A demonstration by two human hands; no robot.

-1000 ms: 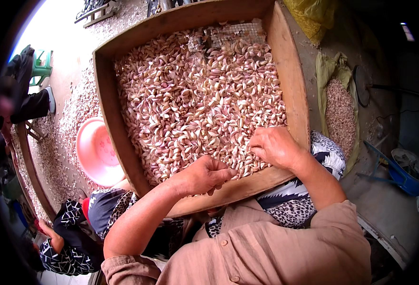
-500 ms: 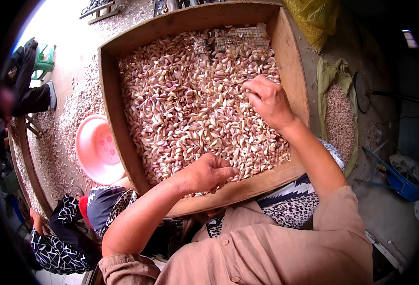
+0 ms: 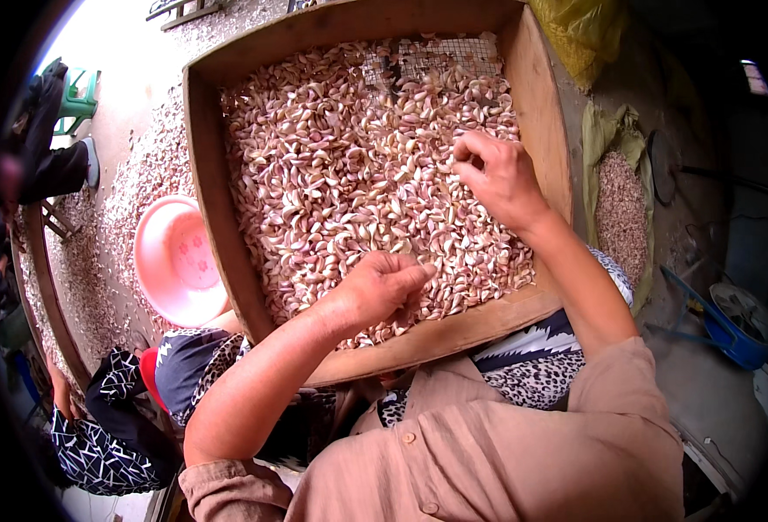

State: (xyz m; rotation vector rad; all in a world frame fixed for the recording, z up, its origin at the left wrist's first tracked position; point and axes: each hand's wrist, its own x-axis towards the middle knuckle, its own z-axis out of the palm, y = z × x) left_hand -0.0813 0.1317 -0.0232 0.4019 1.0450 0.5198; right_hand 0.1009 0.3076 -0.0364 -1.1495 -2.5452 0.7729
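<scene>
A large square wooden-framed sieve (image 3: pixel 453 346) lies before me, its wire mesh (image 3: pixel 453 57) showing bare at the far side. Loose garlic cloves (image 3: pixel 332 191), white to pinkish purple, cover most of it. Over the near part of the cloves, my left hand (image 3: pixel 379 287) is closed, thumb pressed toward the fingers. Further off on the right, my right hand (image 3: pixel 507 181) holds thumb and forefinger in a pinch just above the cloves. Whatever sits between the fingertips of either hand is too small or hidden to make out.
A pink basin (image 3: pixel 179 261) stands left of the sieve, amid garlic scattered on the floor. At right are an open sack of garlic (image 3: pixel 620 209), a yellow bag (image 3: pixel 580 39) and a blue container (image 3: pixel 739 322). Other people sit at left, near a green stool (image 3: pixel 77 103).
My left hand has moved up and slightly right, away from the sieve's near edge. My right hand has shifted slightly right, still pinched. The whole view has tilted a little.
</scene>
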